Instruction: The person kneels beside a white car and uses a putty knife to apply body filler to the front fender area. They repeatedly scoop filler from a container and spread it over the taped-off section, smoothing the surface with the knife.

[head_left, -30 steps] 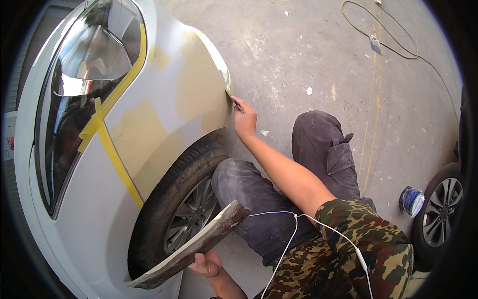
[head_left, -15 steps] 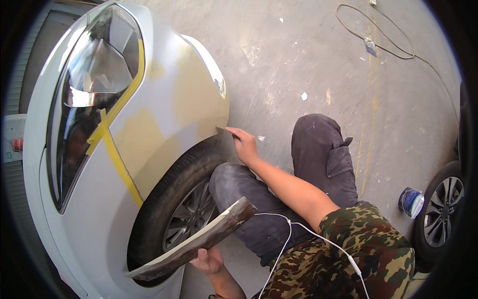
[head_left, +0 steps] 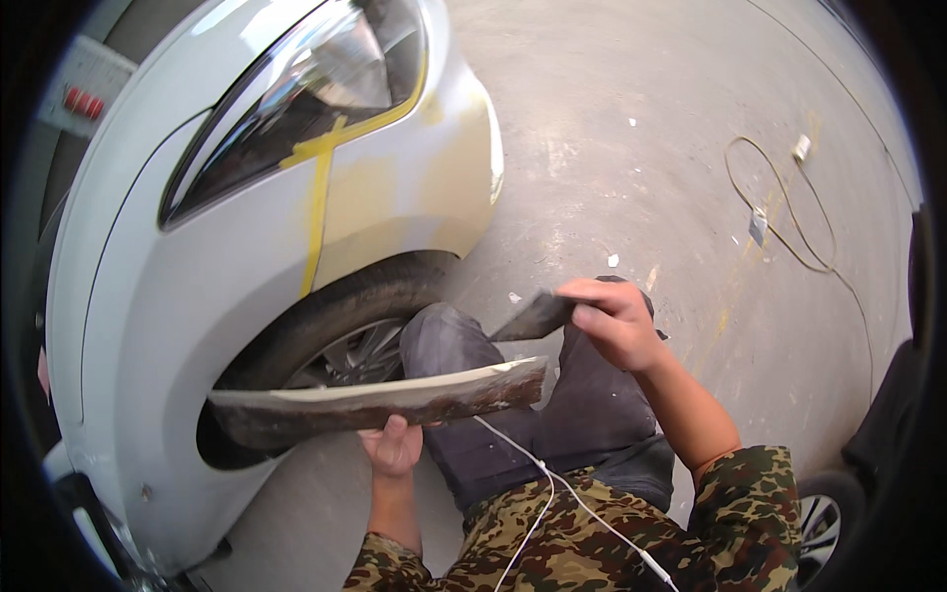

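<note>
In the head view, my left hand (head_left: 393, 446) grips a long, dark-crusted board (head_left: 316, 407) from below, with pale paste along its upper edge. My right hand (head_left: 619, 324) is closed on a flat dark spreader (head_left: 536, 318), held above the board's right end and partly smeared by motion. Left of my knees, the pale car (head_left: 158, 326) has yellowish filler patches (head_left: 450, 197) on its rear panel. Yellow tape (head_left: 315, 232) runs along the window edge and down across that panel. The tyre (head_left: 355, 291) sits in the wheel arch behind the board.
A looped cable (head_left: 789, 232) with small blocks at it lies on the scuffed floor at the upper right, among pale flakes. Another car's wheel (head_left: 819, 528) stands at the lower right. Red cylindrical items (head_left: 84, 104) show beyond the car at the upper left.
My right hand has left the panel's lower edge and come down toward the board. The board has turned more level and risen in the picture. The view has shifted.
</note>
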Action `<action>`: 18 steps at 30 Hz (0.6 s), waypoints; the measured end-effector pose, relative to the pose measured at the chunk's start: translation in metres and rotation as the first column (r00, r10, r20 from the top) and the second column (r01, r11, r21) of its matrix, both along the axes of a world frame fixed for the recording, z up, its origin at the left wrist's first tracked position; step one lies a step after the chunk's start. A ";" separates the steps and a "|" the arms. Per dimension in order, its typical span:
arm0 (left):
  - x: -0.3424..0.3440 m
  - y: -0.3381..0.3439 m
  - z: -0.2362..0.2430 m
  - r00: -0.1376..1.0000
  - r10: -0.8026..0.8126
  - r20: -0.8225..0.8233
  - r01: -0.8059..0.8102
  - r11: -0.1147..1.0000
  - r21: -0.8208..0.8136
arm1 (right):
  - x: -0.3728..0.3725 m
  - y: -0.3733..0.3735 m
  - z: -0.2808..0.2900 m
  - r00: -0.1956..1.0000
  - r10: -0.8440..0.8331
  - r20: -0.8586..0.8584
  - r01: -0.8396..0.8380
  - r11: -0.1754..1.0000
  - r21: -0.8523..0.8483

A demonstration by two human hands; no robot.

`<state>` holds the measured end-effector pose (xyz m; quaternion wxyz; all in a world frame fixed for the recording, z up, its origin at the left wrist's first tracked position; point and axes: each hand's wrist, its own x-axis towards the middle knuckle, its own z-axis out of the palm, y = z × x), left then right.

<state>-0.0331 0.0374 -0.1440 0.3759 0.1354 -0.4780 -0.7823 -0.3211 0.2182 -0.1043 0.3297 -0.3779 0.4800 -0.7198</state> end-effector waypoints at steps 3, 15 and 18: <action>-0.002 0.002 0.005 1.000 -0.017 -0.005 0.017 0.999 0.027 | 0.009 -0.001 0.035 0.967 0.186 -0.173 -0.199 0.978 -0.061; 0.016 0.011 0.010 0.997 0.075 0.005 -0.075 0.997 -0.016 | -0.019 0.044 -0.017 0.722 0.230 -0.653 0.053 0.922 0.384; 0.018 0.011 0.008 0.997 0.072 0.006 -0.072 0.997 -0.039 | -0.012 0.055 -0.046 0.970 -0.181 -0.165 0.241 0.819 0.520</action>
